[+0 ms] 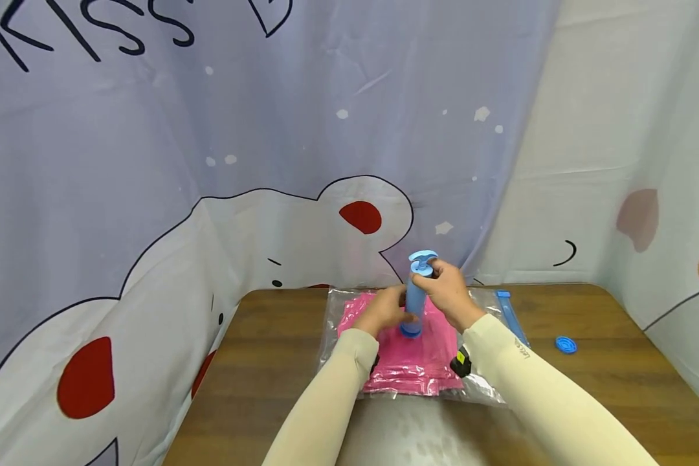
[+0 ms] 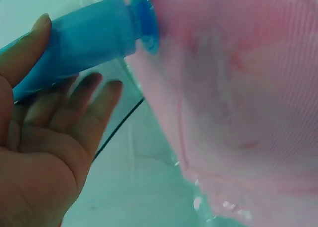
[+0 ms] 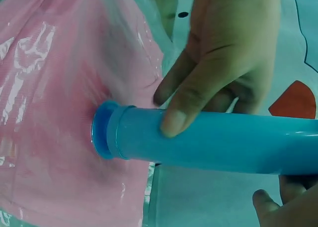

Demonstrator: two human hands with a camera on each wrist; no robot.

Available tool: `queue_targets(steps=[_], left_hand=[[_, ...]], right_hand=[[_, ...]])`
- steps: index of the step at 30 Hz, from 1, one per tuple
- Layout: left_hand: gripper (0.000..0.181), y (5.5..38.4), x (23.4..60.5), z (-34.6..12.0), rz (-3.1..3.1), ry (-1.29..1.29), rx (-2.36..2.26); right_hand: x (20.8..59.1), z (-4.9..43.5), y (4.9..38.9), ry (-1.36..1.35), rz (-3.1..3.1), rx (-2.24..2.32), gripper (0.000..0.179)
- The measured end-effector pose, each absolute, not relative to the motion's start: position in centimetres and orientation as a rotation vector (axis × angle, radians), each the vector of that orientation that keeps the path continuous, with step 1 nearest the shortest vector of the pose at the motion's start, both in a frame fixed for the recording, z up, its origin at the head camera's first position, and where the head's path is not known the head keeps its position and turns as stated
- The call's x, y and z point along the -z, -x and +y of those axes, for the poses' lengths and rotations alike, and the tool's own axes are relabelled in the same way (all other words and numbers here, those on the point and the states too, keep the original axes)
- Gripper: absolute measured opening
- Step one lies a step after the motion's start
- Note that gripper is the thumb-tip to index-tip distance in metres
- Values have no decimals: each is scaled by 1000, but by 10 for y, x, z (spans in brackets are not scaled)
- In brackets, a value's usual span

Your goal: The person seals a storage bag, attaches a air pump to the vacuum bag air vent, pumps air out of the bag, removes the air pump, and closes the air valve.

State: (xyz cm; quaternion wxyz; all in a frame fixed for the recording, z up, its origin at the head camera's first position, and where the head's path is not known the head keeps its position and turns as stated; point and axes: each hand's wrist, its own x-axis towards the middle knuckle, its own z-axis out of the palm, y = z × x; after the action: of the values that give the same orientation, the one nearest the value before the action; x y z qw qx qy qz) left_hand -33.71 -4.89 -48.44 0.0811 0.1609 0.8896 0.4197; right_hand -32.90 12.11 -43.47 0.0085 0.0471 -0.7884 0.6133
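Note:
A blue hand pump [image 1: 415, 301] stands nearly upright on a clear plastic bag [image 1: 333, 323] with folded pink fabric [image 1: 410, 369] inside. In the right wrist view, the pump's flared foot [image 3: 102, 130] meets the bag. My left hand [image 1: 384, 310] holds the lower barrel between thumb and fingers, with the fingers loosely spread in the left wrist view. My right hand [image 1: 450, 292] grips the upper barrel just below the pale blue handle [image 1: 422, 256], partly covering it. The valve under the foot is hidden.
To the right of the bag lies a round blue cap [image 1: 565, 344] on the wooden table [image 1: 279, 362]. A long blue strip [image 1: 511, 317] lies along the bag's right side. Behind the table hangs a printed curtain [image 1: 303, 246].

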Motion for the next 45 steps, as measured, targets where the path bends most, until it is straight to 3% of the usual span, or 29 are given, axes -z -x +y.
queue_targets(steps=[3, 9, 12, 18, 27, 35, 45], left_hand=[[66, 337, 495, -48, 2672, -440, -1254], [64, 337, 507, -40, 2910, -380, -1218], [63, 334, 511, -34, 3060, -318, -1119], [74, 337, 527, -36, 3138, -313, -1048], [64, 342, 491, -49, 2743, -497, -1216], [66, 337, 493, -40, 2894, -441, -1085], [70, 333, 506, -32, 3142, -322, -903]], right_hand=[[439, 119, 327, -186, -2488, -1869, 38], [436, 118, 323, -187, -2524, -1752, 67], [434, 116, 322, -157, -2534, -1652, 71], [432, 116, 324, -197, -2592, -1470, 63], [431, 120, 327, -359, -2639, -1496, 48], [433, 122, 324, -269, -2629, -1473, 71], [424, 116, 322, -248, -2634, -1273, 54]])
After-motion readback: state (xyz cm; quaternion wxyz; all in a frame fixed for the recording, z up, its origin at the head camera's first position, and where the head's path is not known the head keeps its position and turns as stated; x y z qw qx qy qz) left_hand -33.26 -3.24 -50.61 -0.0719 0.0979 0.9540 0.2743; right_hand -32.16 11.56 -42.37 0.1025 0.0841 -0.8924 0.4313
